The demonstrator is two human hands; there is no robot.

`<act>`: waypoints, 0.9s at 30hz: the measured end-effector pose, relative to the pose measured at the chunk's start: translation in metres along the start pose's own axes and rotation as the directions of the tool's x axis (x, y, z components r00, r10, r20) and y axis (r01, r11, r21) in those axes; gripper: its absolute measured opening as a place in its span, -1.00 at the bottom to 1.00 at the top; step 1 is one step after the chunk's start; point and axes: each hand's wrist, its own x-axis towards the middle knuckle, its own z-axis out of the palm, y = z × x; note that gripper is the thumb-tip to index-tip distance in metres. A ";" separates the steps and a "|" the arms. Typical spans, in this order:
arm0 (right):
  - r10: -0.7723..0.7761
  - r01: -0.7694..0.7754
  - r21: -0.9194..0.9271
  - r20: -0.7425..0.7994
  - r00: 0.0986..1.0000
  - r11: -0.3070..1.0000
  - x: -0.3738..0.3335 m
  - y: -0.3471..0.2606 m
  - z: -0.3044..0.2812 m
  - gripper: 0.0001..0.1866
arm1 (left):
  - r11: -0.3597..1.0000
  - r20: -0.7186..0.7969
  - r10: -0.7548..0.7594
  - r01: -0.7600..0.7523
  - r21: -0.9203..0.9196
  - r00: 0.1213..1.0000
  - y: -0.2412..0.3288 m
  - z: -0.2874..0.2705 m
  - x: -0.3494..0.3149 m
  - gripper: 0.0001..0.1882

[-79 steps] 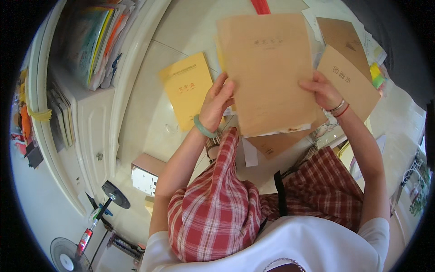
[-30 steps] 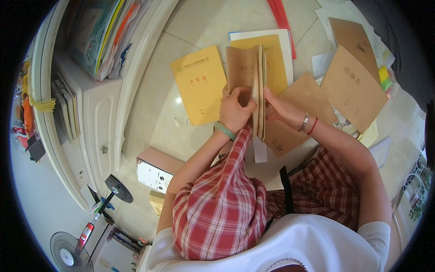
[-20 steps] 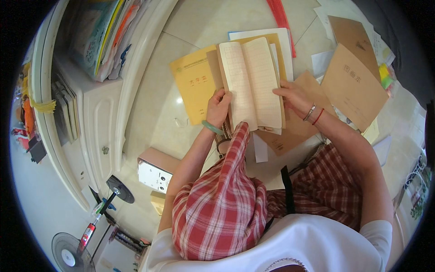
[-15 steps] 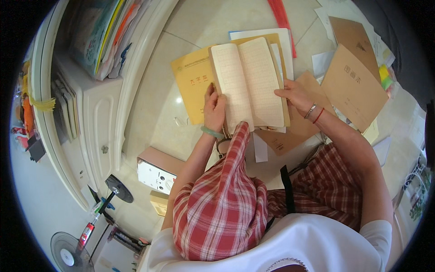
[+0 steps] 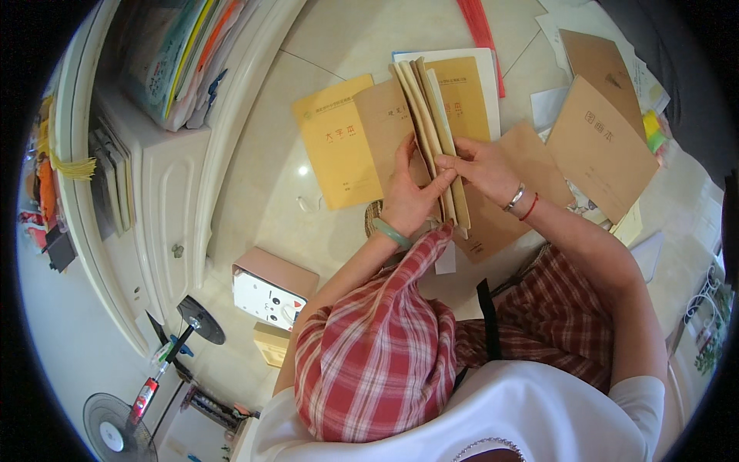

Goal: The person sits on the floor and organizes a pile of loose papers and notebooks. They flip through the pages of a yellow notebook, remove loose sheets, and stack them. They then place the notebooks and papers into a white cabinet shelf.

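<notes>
Both hands hold a few thin notebooks (image 5: 422,104) bunched together above my lap, their page edges turned up. My left hand (image 5: 412,192), with a green bangle, closes round the lower left side; its thumb presses the edges. My right hand (image 5: 483,171) pinches the right side between thumb and fingers. A tan cover (image 5: 381,108) spreads out to the left of the bunch; whether it belongs to it I cannot tell. Beyond lie a yellow exercise book (image 5: 331,146) at left and another yellow book (image 5: 473,85) at right, on a white sheet.
Brown booklets (image 5: 593,146) and loose papers cover the floor at right, near a red strip (image 5: 481,35). At left stand a white cabinet (image 5: 165,192), a pink-and-white box (image 5: 269,292) and a fan (image 5: 115,431). My knee in red plaid cloth (image 5: 369,354) rises below the notebooks.
The notebook that lay spread open between my hands is now folded together with its edges up. My right hand has moved left, and my left hand slightly right, bringing them close together.
</notes>
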 end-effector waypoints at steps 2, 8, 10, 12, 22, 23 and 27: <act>-0.016 0.015 0.035 0.003 1.000 0.999 0.000 -0.002 0.002 -0.64 | 1.000 0.036 0.006 -0.007 0.013 0.999 -0.005 -0.001 0.001 -0.28; 0.054 -0.057 0.088 0.029 0.998 0.995 0.002 0.004 -0.006 -0.66 | 0.886 0.051 -0.322 0.320 -0.334 0.945 -0.033 -0.028 -0.002 -0.56; 0.076 -0.079 0.197 0.020 0.997 0.977 0.010 0.024 -0.012 -0.68 | 0.810 0.015 -0.417 0.379 -0.446 0.909 -0.038 -0.042 -0.006 -0.66; 0.142 -0.148 0.173 0.047 0.989 0.974 0.016 0.037 -0.023 -0.67 | 0.707 -0.063 -0.435 0.298 -0.642 0.898 -0.046 -0.047 -0.014 -0.68; 0.267 -0.253 0.379 0.016 0.964 0.890 0.021 0.031 -0.021 -0.53 | 0.482 0.071 -0.472 0.325 -0.814 0.879 -0.046 -0.044 -0.006 -0.68; 0.279 -0.269 0.394 0.033 0.960 0.879 0.021 0.032 -0.023 -0.53 | 0.486 0.065 -0.465 0.317 -0.814 0.883 -0.051 -0.047 -0.007 -0.69; 0.282 -0.281 0.448 0.066 0.957 0.849 0.021 0.040 -0.028 -0.51 | 0.458 0.062 -0.461 0.297 -0.838 0.885 -0.058 -0.054 -0.010 -0.68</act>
